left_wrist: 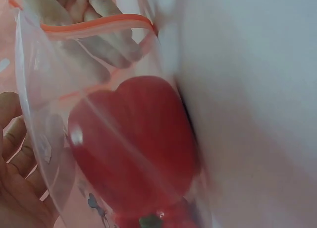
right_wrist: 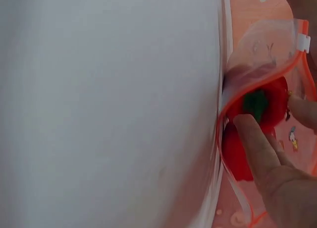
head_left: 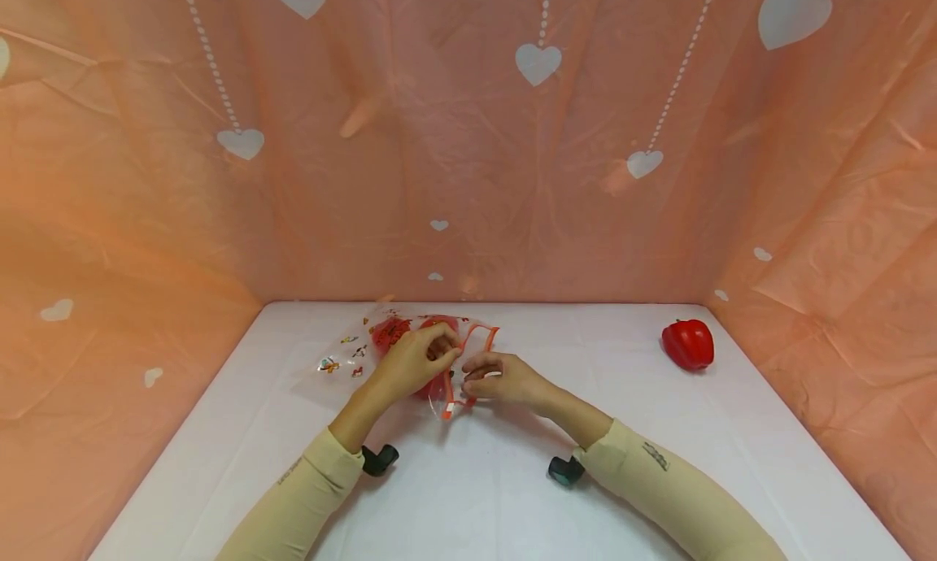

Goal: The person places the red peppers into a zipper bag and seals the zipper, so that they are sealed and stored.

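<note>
A clear zip bag (head_left: pixel 344 382) with an orange rim and small printed figures lies at the back of the table. Inside it are red bell peppers (left_wrist: pixel 133 143), at least two, one with a green stem (right_wrist: pixel 255 104). My left hand (head_left: pixel 417 358) holds the bag's upper side near the rim, its fingers (left_wrist: pixel 15 139) outside the film. From the right, my right hand (head_left: pixel 501 378) reaches into the bag's mouth. Its extended fingers (right_wrist: pixel 260 148) lie inside the orange rim, close to the peppers; whether they touch is unclear.
Another red bell pepper (head_left: pixel 688 345) sits at the back right of the white table (head_left: pixel 468 496). Pink curtains (head_left: pixel 483 179) with white hearts hang behind the table and along both sides. A wrist camera (head_left: pixel 565 470) hangs under each sleeve.
</note>
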Action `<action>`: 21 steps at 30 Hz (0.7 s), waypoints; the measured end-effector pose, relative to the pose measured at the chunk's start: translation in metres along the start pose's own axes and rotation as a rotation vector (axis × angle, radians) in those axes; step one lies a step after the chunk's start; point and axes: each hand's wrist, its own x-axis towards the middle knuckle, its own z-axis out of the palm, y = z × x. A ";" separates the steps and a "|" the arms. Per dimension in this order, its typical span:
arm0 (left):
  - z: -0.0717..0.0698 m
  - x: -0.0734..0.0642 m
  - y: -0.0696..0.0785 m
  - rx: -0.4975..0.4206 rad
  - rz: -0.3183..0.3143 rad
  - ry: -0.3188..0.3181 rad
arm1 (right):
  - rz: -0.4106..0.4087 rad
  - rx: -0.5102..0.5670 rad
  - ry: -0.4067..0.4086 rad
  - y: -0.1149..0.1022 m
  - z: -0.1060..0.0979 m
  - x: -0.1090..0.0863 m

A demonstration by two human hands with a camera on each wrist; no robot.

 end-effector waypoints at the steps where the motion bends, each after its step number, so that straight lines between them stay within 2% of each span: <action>1: 0.000 0.000 0.000 0.003 0.003 0.001 | 0.003 -0.003 -0.002 0.000 -0.001 -0.002; 13: 0.002 0.000 0.000 0.017 -0.008 -0.005 | -0.054 -0.025 -0.025 0.002 -0.023 -0.027; 17: 0.002 0.000 0.000 0.023 -0.016 -0.009 | -0.090 -0.086 -0.022 -0.001 -0.034 -0.036; 21: 0.002 0.000 0.001 0.021 -0.021 -0.011 | -0.115 -0.175 0.020 -0.001 -0.044 -0.043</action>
